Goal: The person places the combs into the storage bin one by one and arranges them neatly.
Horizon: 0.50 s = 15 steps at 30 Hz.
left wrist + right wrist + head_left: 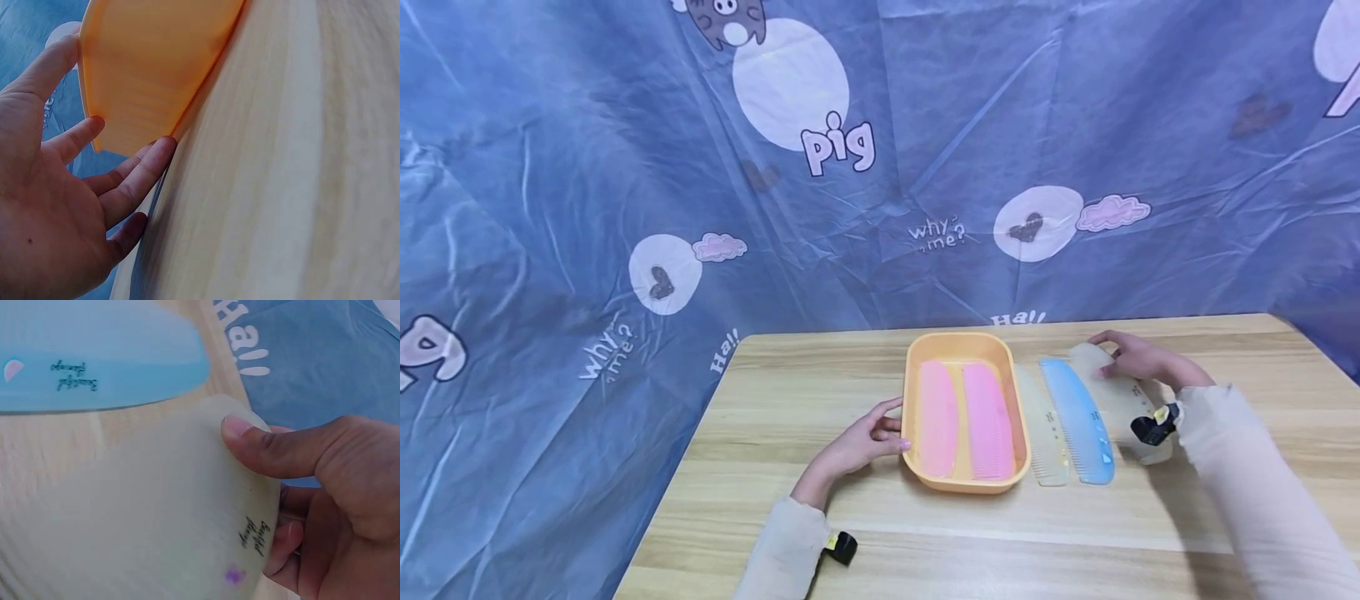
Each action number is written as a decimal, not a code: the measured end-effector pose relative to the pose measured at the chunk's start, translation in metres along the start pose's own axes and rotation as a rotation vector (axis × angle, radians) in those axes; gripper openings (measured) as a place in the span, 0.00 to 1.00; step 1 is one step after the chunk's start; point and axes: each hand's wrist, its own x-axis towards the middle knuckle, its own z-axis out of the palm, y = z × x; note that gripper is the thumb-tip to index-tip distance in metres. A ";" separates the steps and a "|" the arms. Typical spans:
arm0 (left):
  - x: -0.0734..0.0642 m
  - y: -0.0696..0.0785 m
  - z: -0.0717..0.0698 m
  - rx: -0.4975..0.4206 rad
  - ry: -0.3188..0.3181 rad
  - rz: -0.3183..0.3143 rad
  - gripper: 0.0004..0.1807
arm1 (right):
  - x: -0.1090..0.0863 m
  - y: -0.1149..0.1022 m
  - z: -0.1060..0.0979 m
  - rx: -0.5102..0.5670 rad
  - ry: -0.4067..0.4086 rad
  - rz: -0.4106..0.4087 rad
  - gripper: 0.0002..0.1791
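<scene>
My right hand point(1138, 358) pinches the far end of a whitish translucent comb point(144, 506), thumb on its upper face and fingers curled beneath. Small dark lettering and a purple mark show near its edge. Left of it lies a blue comb point(1075, 417), and another pale comb point(1043, 425) lies between that and an orange tray point(966, 485). Inside the tray are a light pink comb point(937, 417) and a brighter pink comb point(987, 421), side by side. My left hand point(861, 442) touches the tray's left side, its fingertips against the outer wall in the left wrist view.
The wooden table point(760, 450) ends at the back against a blue printed cloth point(880, 275) hanging like a wall. The pale comb beside the tray lies close along its right wall. Small black cameras sit on both wrists.
</scene>
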 end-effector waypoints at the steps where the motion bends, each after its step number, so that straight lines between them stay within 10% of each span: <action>1: 0.000 0.000 0.000 -0.002 0.000 -0.002 0.41 | -0.002 0.000 -0.001 0.006 0.005 -0.009 0.35; 15: 0.000 0.000 0.001 -0.025 0.003 -0.005 0.41 | -0.018 -0.006 -0.023 0.218 0.065 -0.013 0.38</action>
